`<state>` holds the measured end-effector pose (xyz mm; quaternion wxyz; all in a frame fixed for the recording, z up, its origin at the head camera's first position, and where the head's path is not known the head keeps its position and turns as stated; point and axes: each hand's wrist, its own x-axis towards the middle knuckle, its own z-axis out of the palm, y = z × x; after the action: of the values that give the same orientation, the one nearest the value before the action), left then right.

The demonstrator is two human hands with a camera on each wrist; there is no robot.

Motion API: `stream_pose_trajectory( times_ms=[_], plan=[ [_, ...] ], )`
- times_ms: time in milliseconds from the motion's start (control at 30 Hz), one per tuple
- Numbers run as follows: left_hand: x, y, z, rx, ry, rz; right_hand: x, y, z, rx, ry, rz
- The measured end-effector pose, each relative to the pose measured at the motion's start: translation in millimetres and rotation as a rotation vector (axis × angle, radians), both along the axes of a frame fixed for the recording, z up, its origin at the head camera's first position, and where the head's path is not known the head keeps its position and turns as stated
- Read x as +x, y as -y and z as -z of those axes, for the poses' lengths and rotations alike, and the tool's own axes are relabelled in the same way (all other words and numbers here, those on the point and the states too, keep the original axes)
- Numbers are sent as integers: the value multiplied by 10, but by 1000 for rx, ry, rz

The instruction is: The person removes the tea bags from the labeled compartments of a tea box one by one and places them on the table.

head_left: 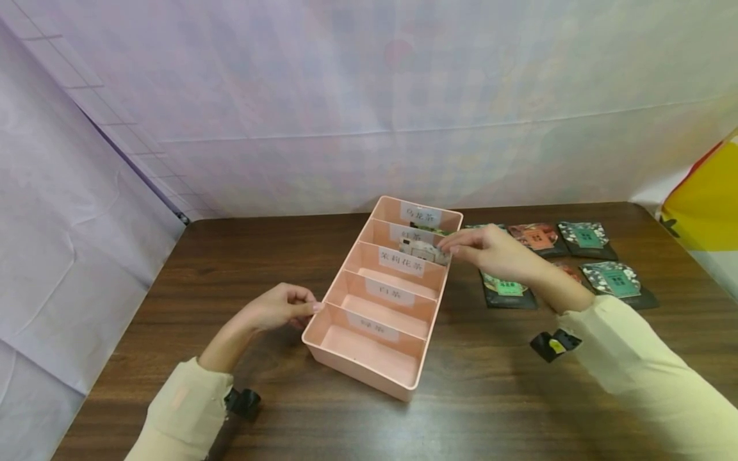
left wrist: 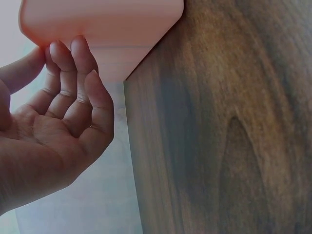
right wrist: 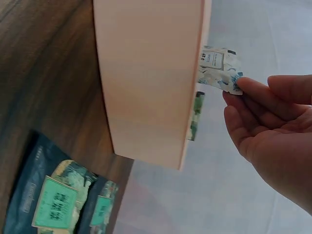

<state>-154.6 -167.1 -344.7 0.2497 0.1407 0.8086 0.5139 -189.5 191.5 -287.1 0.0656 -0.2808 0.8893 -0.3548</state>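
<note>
A pink divided storage box (head_left: 364, 378) with paper labels on its partitions stands on the wooden table. At its left rim, near the front, my left hand (head_left: 282, 308) pinches the edge between thumb and fingers; the left wrist view shows this hand (left wrist: 68, 107) against the outer wall. Over the right rim, my right hand (head_left: 490, 253) pinches the corner of a white tea sachet (head_left: 423, 251). This sachet (right wrist: 220, 68) sits partly inside the second compartment from the back, its lower part hidden by the box wall. A green sachet (head_left: 425, 228) pokes up in the rearmost compartment.
Right of the box lie several dark tea pouches, among them one with a green label (head_left: 507, 289), one with an orange label (head_left: 537, 237) and a floral one (head_left: 617, 282). A pale curtain (head_left: 346, 128) hangs behind the table. Something yellow (head_left: 703, 211) stands at the far right.
</note>
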Motion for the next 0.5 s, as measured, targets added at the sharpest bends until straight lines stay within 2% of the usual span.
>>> stream_pose_trajectory(
  times_ms=[367, 500],
  plan=[
    [-3, 3, 9, -6, -3, 11, 72, -93, -290, -28, 12, 30],
    [-7, 10, 14, -3, -4, 16, 108, -134, -380, -24, 27, 92]
  ],
)
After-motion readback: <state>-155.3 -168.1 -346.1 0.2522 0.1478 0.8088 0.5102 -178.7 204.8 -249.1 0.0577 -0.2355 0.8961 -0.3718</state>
